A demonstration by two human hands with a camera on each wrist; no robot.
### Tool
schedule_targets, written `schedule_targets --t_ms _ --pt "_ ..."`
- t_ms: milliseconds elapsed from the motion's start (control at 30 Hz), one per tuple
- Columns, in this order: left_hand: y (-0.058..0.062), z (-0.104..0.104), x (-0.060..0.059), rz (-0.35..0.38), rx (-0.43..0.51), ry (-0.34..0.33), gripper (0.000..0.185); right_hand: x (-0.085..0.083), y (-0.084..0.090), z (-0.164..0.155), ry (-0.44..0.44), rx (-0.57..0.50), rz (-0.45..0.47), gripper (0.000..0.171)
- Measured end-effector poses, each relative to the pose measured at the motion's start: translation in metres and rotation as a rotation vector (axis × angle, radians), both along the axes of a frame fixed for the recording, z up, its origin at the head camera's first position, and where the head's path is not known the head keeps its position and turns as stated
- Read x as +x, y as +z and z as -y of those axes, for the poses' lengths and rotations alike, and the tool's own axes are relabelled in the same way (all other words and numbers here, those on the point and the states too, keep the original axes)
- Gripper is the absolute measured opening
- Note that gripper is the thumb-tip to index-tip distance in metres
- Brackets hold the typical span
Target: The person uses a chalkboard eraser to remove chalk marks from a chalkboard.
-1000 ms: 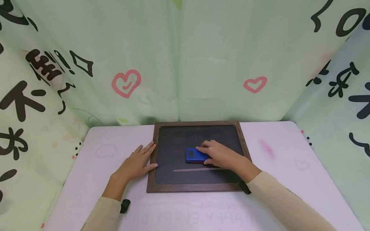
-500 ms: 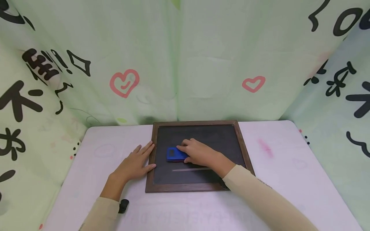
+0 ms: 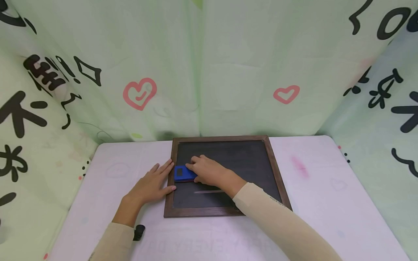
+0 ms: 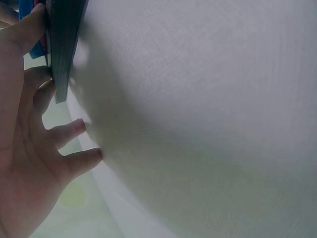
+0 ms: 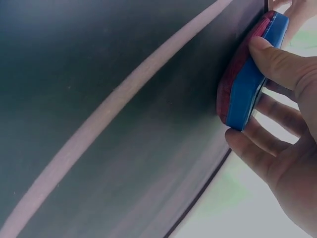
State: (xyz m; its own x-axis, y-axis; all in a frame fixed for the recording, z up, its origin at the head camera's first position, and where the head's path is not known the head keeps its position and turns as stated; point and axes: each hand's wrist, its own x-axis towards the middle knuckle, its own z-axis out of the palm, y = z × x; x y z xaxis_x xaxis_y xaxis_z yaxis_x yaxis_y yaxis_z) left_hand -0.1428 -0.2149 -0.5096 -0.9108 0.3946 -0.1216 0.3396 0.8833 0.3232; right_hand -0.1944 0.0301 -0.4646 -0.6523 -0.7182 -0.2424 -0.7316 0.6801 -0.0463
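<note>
Blue eraser (image 3: pixel 183 173) at the chalkboard's (image 3: pixel 241 159) left edge.
The right hand (image 3: pixel 209 172) grips the eraser — fingers curled round it, felt pressed to the slate above a pale chalk line (image 3: pixel 209 191). The left hand (image 3: pixel 153 185) lies flat on the counter (image 3: pixel 326 195), fingers straight — fingertips touching the wooden frame.

A pale table (image 3: pixel 326 188) with a pink smudge (image 3: pixel 300 167) stands before green curtains (image 3: pixel 228 65) printed with hearts.
</note>
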Motion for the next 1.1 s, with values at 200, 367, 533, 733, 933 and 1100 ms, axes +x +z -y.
schedule_targets --t_ms 200,367,533,733,933,1100 --pt "-0.001 0.0 -0.001 0.003 0.02 -0.005 0.082 -0.001 0.001 -0.002 -0.014 0.012 0.027 0.064" --pt "-0.001 0.001 -0.001 0.009 0.016 0.001 0.082 0.002 0.001 -0.007 -0.005 -0.026 0.045 0.063" --pt "0.0 0.001 0.0 0.002 0.02 0.007 0.081 0.007 0.0 -0.014 0.018 -0.032 0.03 0.063" --pt "-0.002 -0.001 0.0 0.0 0.02 0.003 0.081 0.012 -0.001 -0.033 0.026 -0.071 0.03 0.061" --pt "-0.001 -0.001 0.0 -0.014 0.033 -0.003 0.082 0.015 0.0 -0.06 -0.004 -0.121 0.062 0.061" --pt "-0.001 -0.001 0.001 -0.018 0.033 -0.009 0.082 0.016 0.0 -0.087 -0.036 -0.164 0.078 0.062"
